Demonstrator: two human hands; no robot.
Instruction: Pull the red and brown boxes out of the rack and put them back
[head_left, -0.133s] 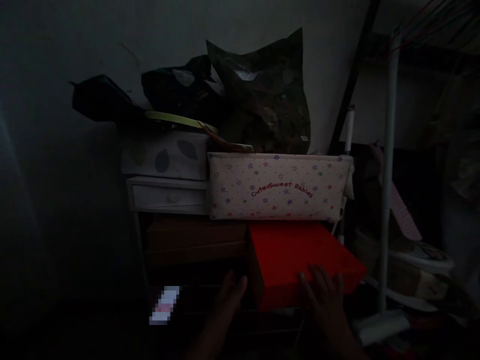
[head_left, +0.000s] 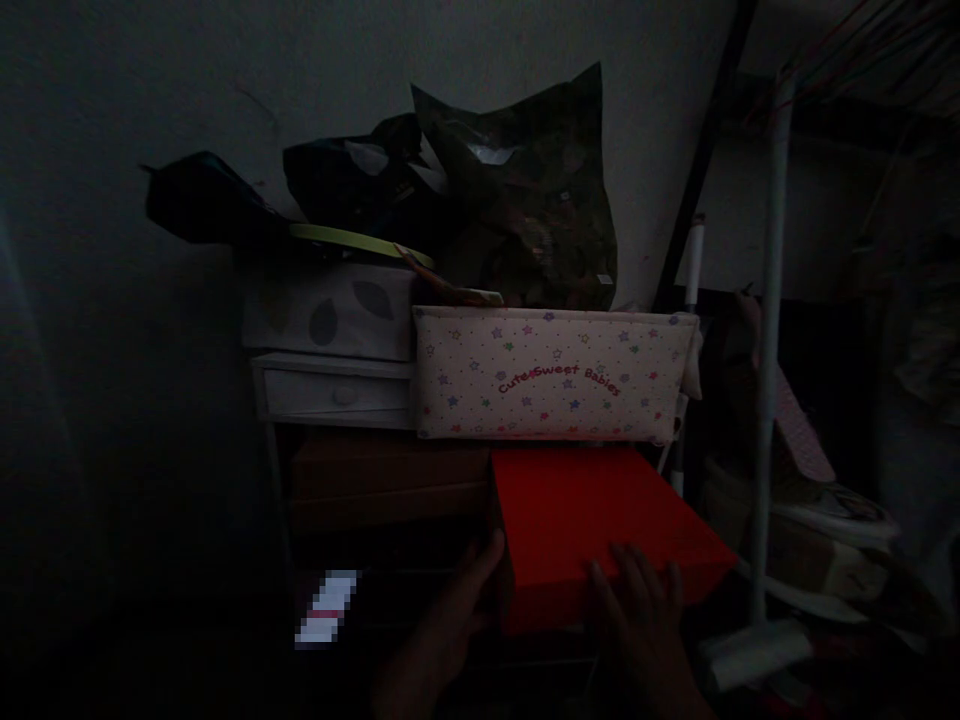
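I'm reading a very dim feed: only the red box [head_left: 600, 530] stands out, the lower left of the frame falls nearly to black, and the white pole [head_left: 766, 350] at the right edge bows with lens distortion.

Bare left hand [head_left: 459, 606], bare right hand [head_left: 639, 618], uncovered forearms [head_left: 417, 672], all dim in shadow

Hands [head_left: 450, 610] [head_left: 641, 620] on a red box [head_left: 600, 525], star-print padded panel [head_left: 555, 372] just above

Red arched lettering reads "Cute Sweet Babies" across the front of a cream star-print padded fabric box [head_left: 555, 370]. Pixelated white-and-pink patch [head_left: 326, 608], lower left: unreadable.
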